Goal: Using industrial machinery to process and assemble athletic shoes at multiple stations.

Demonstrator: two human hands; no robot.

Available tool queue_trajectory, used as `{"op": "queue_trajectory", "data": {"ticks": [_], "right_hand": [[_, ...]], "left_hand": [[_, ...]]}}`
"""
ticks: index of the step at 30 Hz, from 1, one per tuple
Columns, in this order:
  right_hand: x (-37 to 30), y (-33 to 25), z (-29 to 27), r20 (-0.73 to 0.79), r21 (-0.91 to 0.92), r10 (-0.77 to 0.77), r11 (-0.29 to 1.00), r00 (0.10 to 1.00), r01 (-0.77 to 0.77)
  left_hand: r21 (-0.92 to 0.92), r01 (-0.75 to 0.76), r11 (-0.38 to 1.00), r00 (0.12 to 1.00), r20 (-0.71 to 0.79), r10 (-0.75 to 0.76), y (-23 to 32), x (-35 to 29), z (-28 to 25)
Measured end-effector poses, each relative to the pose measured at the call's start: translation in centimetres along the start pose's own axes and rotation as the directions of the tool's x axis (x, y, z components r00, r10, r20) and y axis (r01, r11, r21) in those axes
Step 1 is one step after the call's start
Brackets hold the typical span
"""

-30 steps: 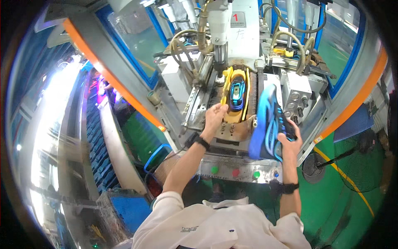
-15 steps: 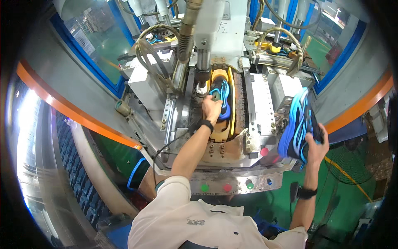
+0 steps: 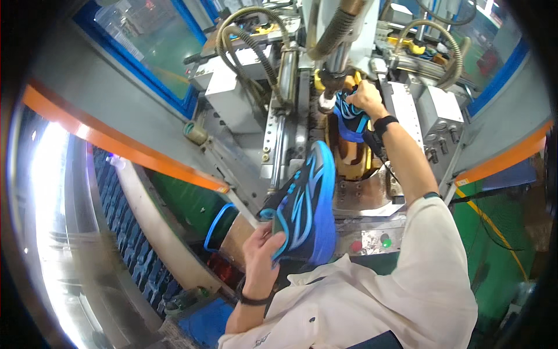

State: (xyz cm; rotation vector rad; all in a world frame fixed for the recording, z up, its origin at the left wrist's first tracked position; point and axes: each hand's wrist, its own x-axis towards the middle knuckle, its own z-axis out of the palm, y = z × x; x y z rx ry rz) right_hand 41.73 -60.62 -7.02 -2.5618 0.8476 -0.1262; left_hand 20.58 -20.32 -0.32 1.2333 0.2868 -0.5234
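My left hand [image 3: 263, 251] is closed on the heel end of a black and blue sneaker [image 3: 308, 203]. That sneaker is held in front of the machine with its toe pointing up and away from me. Inside the machine's yellow-edged cradle, a second black and blue sneaker [image 3: 351, 124] sits below the vertical press rod [image 3: 331, 84]. My right hand [image 3: 367, 98] reaches over its far part, with bent fingers gripping the upper. The hand and the rod hide part of this sneaker.
Metal blocks and a cylinder [image 3: 281, 145] flank the cradle, and ribbed hoses [image 3: 250, 14] arch above. A front panel [image 3: 372, 237] carries coloured buttons. Orange-edged curved guards [image 3: 133, 154] stand at both sides. A textured dark belt [image 3: 125, 227] runs at the left.
My left hand has come back from the cradle and now holds a sneaker nearer me. My right hand has moved from the right side, where it held a sneaker, to the one in the cradle.
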Motion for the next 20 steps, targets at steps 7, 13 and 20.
{"op": "queue_trajectory", "data": {"ticks": [7,13,20], "right_hand": [[-0.6,1.0,8.6,-0.234,-0.039,-0.141,0.990,0.962,0.136],[-16.7,0.3,6.1,-0.613,0.171,-0.526,0.641,0.590,0.749],[-35.8,6.4,20.1,0.072,0.484,-0.789,0.563,0.611,0.670]], "left_hand": [[0.121,-0.358,0.926,0.784,-0.500,0.368,-2.9,-8.2,-5.7],[0.892,-0.111,0.438,0.601,-0.291,0.745,-9.7,-13.1,-8.8],[0.750,-0.104,0.653,0.782,-0.344,0.520,-13.4,-13.9,-10.6]]}}
